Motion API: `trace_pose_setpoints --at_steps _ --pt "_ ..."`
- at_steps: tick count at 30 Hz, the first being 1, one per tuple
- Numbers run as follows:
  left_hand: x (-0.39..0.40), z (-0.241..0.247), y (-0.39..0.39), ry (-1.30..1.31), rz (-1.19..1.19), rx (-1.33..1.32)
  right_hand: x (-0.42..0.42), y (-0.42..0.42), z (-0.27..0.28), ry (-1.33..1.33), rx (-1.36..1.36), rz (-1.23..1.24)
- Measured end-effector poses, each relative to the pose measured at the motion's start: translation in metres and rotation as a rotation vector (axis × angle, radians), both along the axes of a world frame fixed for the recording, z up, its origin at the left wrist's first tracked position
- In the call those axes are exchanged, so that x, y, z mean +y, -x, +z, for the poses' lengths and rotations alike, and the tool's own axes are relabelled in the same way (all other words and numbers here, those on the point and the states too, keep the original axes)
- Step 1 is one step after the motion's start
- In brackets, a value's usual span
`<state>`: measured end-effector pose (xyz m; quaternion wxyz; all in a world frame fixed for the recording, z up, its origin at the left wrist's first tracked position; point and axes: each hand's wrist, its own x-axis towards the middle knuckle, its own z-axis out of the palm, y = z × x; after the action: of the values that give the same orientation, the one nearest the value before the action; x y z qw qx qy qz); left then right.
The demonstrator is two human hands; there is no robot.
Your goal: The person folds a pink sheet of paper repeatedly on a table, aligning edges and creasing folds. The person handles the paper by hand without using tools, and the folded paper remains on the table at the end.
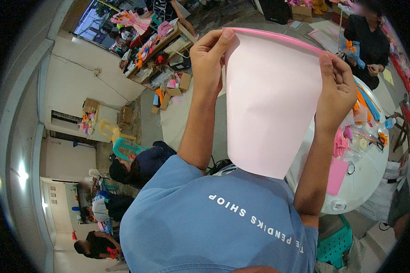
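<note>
My left hand (210, 51) pinches the upper left corner of a pale pink sheet (273, 99), thumb on the near face. The upper right corner is gripped by my right hand (338, 76), its thumb also in front. Between both hands the sheet hangs in a curve down to my chest, with a brighter pink strip along its top edge. Right of the sheet, partly behind my right arm, is a round white table (365, 191). On it lie a pink rectangular piece (337, 175), a tape roll (363, 143), black-handled scissors (380, 146) and pink fuzzy stems (340, 143).
Orange and blue stems (369, 99) lie at the table's far side. A green plastic chair (335, 242) stands below it. A person in black (367, 41) is at upper right; others are at left. Cardboard boxes (174, 88) and a cluttered wooden table (157, 47) are beyond my left arm.
</note>
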<state>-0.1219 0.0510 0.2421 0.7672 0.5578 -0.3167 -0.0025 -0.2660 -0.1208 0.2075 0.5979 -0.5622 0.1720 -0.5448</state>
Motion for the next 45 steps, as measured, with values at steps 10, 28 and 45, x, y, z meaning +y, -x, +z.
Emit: trace_pose_setpoints --at_steps 10,28,45 --pt "-0.012 0.000 0.008 -0.013 0.011 -0.053 -0.009 0.013 -0.012 -0.026 -0.057 0.034" --pt "-0.031 -0.001 0.021 0.080 -0.018 -0.046 -0.016 0.029 -0.014 -0.054 -0.035 -0.009" --pt "-0.026 -0.007 0.022 0.080 -0.007 -0.006 -0.016 0.025 -0.022 -0.033 0.030 -0.029"
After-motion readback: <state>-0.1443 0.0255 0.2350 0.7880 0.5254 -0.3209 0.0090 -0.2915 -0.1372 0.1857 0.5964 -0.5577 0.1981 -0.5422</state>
